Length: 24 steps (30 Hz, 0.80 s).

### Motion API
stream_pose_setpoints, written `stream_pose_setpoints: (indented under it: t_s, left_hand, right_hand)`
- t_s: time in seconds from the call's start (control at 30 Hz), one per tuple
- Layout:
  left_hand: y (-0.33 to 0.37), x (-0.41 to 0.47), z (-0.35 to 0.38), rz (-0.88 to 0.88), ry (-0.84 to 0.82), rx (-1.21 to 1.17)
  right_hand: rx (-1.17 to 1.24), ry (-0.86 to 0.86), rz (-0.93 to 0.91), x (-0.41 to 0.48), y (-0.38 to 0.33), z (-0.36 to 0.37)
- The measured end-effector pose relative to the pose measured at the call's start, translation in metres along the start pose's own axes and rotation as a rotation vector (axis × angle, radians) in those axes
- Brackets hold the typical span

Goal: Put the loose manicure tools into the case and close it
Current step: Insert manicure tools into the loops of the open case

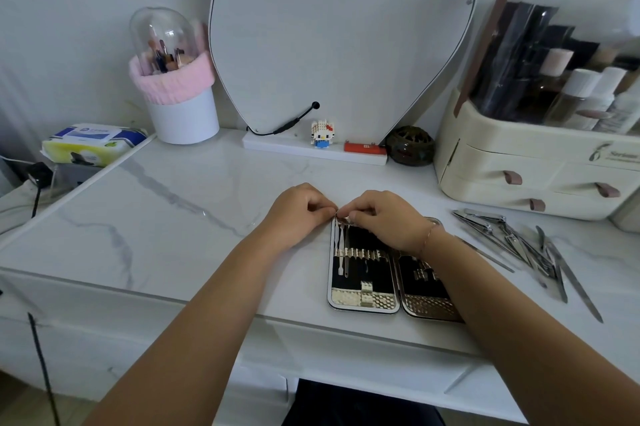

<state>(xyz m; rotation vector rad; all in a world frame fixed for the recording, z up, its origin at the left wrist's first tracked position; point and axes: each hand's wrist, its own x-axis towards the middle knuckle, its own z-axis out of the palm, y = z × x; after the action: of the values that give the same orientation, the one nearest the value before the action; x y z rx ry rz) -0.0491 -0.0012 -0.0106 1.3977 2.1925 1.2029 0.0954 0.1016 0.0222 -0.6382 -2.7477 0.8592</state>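
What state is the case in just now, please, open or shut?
Open: the case lies flat, both halves spread side by side with their black insides facing up.

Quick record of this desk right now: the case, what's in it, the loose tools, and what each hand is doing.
case: open, lying flat on the table
tools in case: a few slim ones under the strap of the left half
loose tools: piled on the table, to the right of the case
right hand: pinches a slim tool at the case's far left corner
left hand: fingers curled at the same corner; grip unclear
task stage: unfinished, case not yet closed
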Motion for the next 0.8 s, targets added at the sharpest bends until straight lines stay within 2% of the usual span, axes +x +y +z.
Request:
stream_pose_setpoints:
  t_s: [0.33, 0.8]
  left_hand:
    - [0.0000, -0.0002, 0.0002, -0.005, -0.005, -0.013]
    - [0.0007, -0.0004, -0.0004, -0.019, -0.017, -0.028]
  right_hand:
    - [-0.043, -0.038, -0.037, 0.0010, 0.0008, 0.0003]
    - [-0.270, -0.026, -0.214, -0.0062, 0.0040, 0.0072]
